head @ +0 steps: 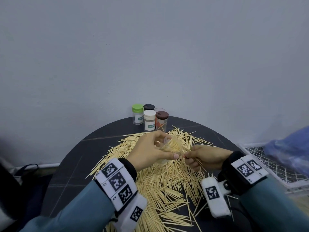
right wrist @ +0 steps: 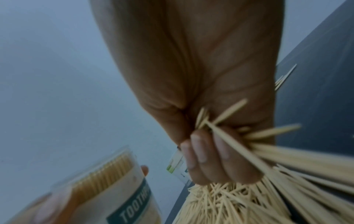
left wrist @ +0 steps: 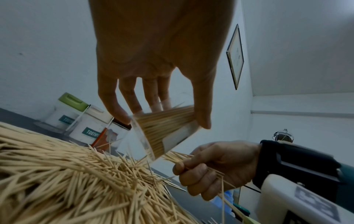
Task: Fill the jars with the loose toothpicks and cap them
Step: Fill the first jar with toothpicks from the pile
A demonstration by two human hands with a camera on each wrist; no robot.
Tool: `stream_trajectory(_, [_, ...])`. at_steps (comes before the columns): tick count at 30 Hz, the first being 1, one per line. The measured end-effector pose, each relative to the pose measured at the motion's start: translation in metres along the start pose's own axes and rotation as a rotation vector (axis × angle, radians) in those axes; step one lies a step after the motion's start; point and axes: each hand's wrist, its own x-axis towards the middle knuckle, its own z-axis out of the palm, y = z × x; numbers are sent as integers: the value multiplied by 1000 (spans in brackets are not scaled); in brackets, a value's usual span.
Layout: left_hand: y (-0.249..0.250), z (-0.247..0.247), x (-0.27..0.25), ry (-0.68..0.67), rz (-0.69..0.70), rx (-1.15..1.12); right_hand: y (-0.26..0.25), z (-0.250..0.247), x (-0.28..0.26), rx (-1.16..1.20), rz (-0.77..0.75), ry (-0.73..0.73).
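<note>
Left hand [left wrist: 153, 53] fingers wrapped round tilted open jar [left wrist: 164, 133]; right hand [left wrist: 216, 165] clenching toothpick bundle [left wrist: 178, 156]. Best aligned parallel before sliding into mouth.

Pale matt wooden toothpicks [head: 160, 185] cover a dark, matt worktop [head: 70, 166]. The tilted jar [left wrist: 166, 133] is clear glossy plastic with a paper label.

Both hands [head: 150, 149] [head: 206, 157] curled, gripping
</note>
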Motion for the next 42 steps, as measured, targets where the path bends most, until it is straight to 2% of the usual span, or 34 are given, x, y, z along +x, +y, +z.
stream_trajectory(4, [-2,-1,1,3,-19,-4,-3,2,-4,26,-82,27])
stream_trajectory(9, [-4,2,1,-21,-29,6,-17,11,-6,257,-431,148])
stream_trajectory(12, [-4,4,1,-54,-38,-2,-29,18,-11,391,-620,164])
stream_trajectory(18, [-6,7,-1,-102,-53,15,-42,30,-21,463,-820,220])
stream_trajectory(23, [-5,9,-1,-112,-48,-13,-29,47,-8,427,-843,249])
stream_trajectory(29, [-4,7,0,-83,-36,-143,-15,62,-1,57,-872,368])
stream_trajectory(33, [-5,6,3,-58,-39,-242,-12,63,-4,-51,-859,358])
stream_trajectory(38, [-4,3,2,-40,4,-259,-10,64,-5,-34,-779,272])
stream_trajectory(42, [-2,2,1,-44,11,-228,-11,62,-5,11,-773,257])
